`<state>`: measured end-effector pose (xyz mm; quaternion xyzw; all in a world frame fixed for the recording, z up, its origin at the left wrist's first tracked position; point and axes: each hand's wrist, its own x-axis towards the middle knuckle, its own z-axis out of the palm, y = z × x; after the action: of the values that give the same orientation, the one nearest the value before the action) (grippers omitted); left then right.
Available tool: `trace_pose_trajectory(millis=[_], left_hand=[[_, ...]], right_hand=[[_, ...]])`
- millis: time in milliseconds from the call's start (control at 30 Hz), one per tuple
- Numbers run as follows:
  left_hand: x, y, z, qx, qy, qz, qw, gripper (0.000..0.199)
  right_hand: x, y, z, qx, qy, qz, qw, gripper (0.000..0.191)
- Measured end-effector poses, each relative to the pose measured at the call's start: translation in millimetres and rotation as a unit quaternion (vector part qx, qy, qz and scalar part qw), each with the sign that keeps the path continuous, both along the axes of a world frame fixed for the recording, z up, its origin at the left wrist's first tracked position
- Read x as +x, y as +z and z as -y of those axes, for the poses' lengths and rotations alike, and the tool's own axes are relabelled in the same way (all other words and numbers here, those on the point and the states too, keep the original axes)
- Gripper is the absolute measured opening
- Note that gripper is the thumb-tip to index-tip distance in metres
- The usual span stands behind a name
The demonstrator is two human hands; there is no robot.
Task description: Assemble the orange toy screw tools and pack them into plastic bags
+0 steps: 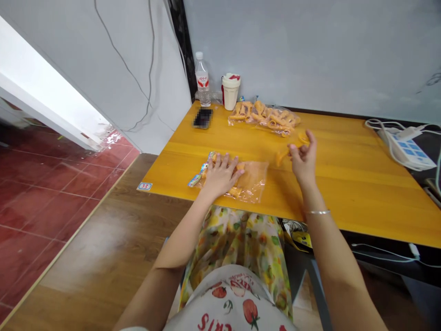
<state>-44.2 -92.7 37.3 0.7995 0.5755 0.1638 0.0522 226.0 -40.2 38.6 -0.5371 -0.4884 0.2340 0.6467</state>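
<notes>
Near the table's front edge lies a clear plastic bag [257,181] with orange pieces inside and a colourful printed header at its left end. My left hand [221,174] rests flat on this bag with its fingers spread. To the right, my right hand [303,158] is raised over the table, its fingers curled round something. A blurred orange piece [282,157] shows at its fingers, and another orange ring-like piece [303,137] appears just behind them. Several bagged orange pieces [263,115] lie at the back of the table.
At the back left of the wooden table [344,161] stand a water bottle [203,82] and a white cup [230,92], with a dark phone [203,117] in front. A white power strip [409,149] with cables lies at the right. A number label [144,186] marks the left corner.
</notes>
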Motion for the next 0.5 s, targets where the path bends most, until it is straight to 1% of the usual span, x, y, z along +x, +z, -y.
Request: trace_pose_trajectory(millis=[67, 133, 233, 267, 367, 400, 500], left_hand=[[12, 7.5, 8, 0.002, 0.002, 0.023, 1.000, 0.062], [29, 11.9, 19, 0.019, -0.018, 0.046, 0.999, 0.068], [54, 8.0, 33, 0.046, -0.061, 0.044, 0.996, 0.075], [60, 4.5, 35, 0.052, -0.069, 0.037, 0.996, 0.071], [67, -5.2, 35, 0.065, -0.070, 0.033, 0.995, 0.039], [67, -6.6, 34, 0.067, -0.066, 0.047, 0.994, 0.032], [64, -3.2, 31, 0.081, -0.047, 0.132, 0.987, 0.028]], right_hand=[[5, -4.9, 31, 0.000, -0.004, -0.074, 0.997, 0.058], [3, -12.7, 57, -0.004, -0.007, -0.141, 0.990, 0.055], [-4, -25.4, 84, -0.018, 0.002, -0.218, 0.976, 0.050], [-6, -28.8, 90, -0.022, 0.004, -0.230, 0.973, 0.050], [-9, -35.5, 104, -0.031, 0.000, -0.243, 0.970, 0.051], [-10, -36.4, 108, -0.034, 0.000, -0.245, 0.969, 0.052], [-19, -35.9, 114, -0.046, 0.018, -0.257, 0.965, 0.055]])
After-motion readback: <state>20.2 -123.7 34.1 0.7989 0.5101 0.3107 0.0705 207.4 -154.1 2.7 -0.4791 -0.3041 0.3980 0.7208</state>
